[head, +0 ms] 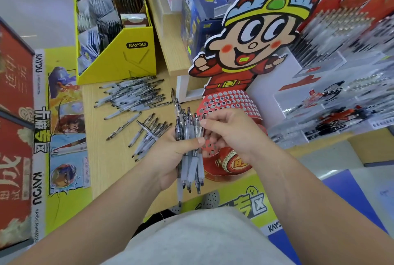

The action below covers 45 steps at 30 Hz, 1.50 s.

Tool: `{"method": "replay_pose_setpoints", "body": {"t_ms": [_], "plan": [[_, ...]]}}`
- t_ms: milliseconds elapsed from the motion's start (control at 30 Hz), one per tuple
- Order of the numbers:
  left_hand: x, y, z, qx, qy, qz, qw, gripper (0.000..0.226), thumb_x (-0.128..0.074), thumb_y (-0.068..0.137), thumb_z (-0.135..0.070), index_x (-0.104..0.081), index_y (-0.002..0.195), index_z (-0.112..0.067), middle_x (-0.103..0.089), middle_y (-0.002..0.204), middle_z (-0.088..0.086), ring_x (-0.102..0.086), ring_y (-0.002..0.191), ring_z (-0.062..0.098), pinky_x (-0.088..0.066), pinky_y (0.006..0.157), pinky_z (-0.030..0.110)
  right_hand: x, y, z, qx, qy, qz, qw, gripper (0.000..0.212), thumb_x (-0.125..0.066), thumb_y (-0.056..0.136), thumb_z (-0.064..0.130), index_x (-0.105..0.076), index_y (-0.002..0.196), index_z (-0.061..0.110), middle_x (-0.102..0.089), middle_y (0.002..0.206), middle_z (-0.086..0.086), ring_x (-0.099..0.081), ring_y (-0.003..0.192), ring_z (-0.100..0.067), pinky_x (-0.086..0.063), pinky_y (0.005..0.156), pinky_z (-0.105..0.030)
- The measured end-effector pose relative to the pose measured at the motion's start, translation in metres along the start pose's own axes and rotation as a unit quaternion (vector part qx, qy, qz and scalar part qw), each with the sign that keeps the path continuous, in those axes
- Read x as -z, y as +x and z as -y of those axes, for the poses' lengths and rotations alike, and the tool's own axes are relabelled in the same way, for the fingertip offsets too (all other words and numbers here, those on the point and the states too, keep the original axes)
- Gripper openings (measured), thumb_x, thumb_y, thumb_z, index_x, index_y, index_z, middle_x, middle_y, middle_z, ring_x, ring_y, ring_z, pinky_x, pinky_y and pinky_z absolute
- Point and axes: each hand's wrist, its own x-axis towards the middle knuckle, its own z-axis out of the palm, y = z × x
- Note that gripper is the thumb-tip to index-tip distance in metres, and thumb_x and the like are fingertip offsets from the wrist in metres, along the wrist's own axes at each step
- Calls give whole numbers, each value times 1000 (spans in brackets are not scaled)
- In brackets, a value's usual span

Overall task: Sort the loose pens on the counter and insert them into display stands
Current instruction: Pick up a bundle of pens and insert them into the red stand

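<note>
At frame centre, a pen bundle (190, 159) is clasped by the left grip (169, 156) so one can be pinched free by the right grip (228, 134), likely for the holed stand (232, 100) behind.

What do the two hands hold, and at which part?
The left hand grips a bundle of pens around its middle; the right hand pinches one near its top.
</note>
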Motion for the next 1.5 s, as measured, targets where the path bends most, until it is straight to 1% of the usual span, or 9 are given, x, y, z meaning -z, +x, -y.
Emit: {"method": "replay_pose_setpoints", "body": {"t_ms": [167,333,400,500,633,800,1067,1267,1500], "plan": [[-5,5,0,21,-40,-38,998,21,-74,86,-5,-65,103,-15,-76,102,14,-70,94,28,-56,90,45,14,-5,1,-22,75,-28,997,15,-70,92,17,-69,95,2,-70,81,-19,-66,59,-14,-46,44,-20],[-4,13,6,22,-34,-87,995,28,-72,89,-4,-54,85,-25,-75,91,4,-66,86,24,-50,76,40,37,-10,0,9,123,-86,989,10,-69,94,14,-70,86,8,-70,73,-11,-65,59,-15,-52,50,-21],[2,18,9,29,-20,-100,994,17,-73,89,-8,-64,97,-20,-77,88,2,-70,76,20,-51,66,35,50,-12,-1,35,127,-120,984,9,-69,94,14,-72,88,8,-70,70,-8,-65,59,-14,-52,51,-21],[11,23,12,39,-21,-127,991,38,-75,87,-9,-63,123,-8,-76,97,7,-73,86,24,-56,72,39,68,-15,-9,79,96,-181,976,10,-70,93,17,-73,87,9,-70,68,-10,-64,59,-17,-53,58,-31],[19,24,15,41,-45,-149,987,36,-70,91,-7,-61,126,-1,-76,85,6,-73,78,25,-56,66,37,73,-15,-21,124,-15,-223,967,5,-73,91,16,-73,86,16,-70,68,-10,-64,56,-16,-55,60,-34],[16,23,18,33,-67,-152,986,41,-68,92,-7,-58,131,2,-76,88,5,-74,76,20,-55,56,32,60,-1,-43,155,-143,-214,954,15,-77,87,22,-70,84,34,-70,75,5,-70,72,-16,-61,72,-40],[11,19,21,38,-53,-150,987,39,-71,91,-11,-60,128,-4,-76,85,6,-74,75,21,-54,60,35,44,14,-54,199,-251,-188,928,9,-77,87,25,-75,95,19,-65,77,16,-61,73,-1,-50,69,-15],[11,16,20,39,-62,-149,986,41,-70,92,-9,-57,130,-2,-75,83,9,-74,75,21,-55,57,33,33,22,-58,190,-287,-156,926,15,-77,87,27,-75,97,17,-65,77,11,-59,70,-2,-52,71,-24],[10,20,14,32,-77,-147,986,39,-68,92,-8,-56,129,-6,-76,80,5,-74,75,20,-55,63,35,30,29,-59,170,-274,-141,936,15,-80,84,30,-76,94,18,-65,75,15,-60,69,2,-50,68,-19]]}}
